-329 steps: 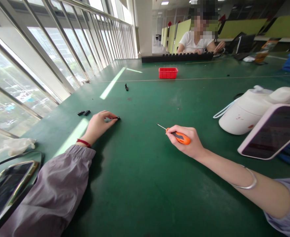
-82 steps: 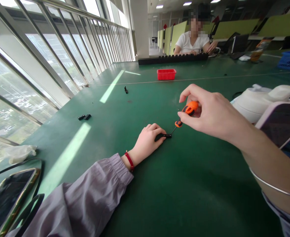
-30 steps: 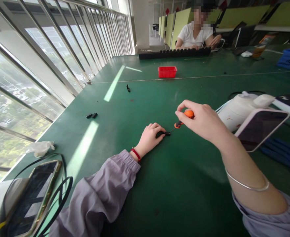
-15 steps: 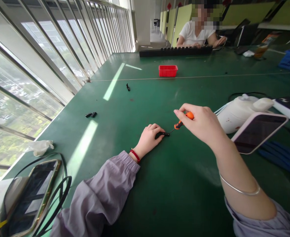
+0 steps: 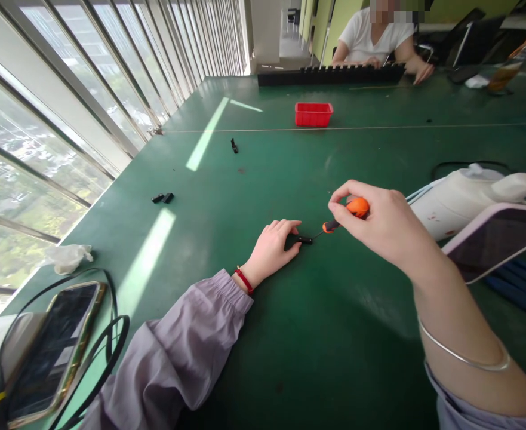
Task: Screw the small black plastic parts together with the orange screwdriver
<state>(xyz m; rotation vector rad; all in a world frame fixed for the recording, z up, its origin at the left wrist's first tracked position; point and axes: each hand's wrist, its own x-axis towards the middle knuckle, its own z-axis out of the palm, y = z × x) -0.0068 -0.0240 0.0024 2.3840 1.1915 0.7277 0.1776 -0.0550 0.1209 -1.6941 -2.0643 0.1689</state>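
Observation:
A small dark black part [image 5: 305, 240] lies on the green table, its left end between the thumb and fingers of my left hand [image 5: 271, 248]. The thumb rests against the part's near side, while the index finger is lifted a little away. My right hand [image 5: 374, 221] is closed on a screwdriver [image 5: 356, 208] with an orange and black handle. The screwdriver slants down to the left, its thin shaft reaching the part's right end. Whether the tip sits in a screw is too small to tell.
Small black pieces [image 5: 163, 197] and another black piece [image 5: 234, 146] lie farther off. A red bin [image 5: 313, 114] stands beyond. At right are a white bottle-like object [image 5: 460, 200] and a phone [image 5: 500, 239]; at left, another phone [image 5: 57, 352] and cables. A person [image 5: 374, 39] sits opposite.
The view has tilted down and shifted slightly. My left index finger has lifted from the black part, widening the gap to the thumb. The screwdriver stays at the part's right end.

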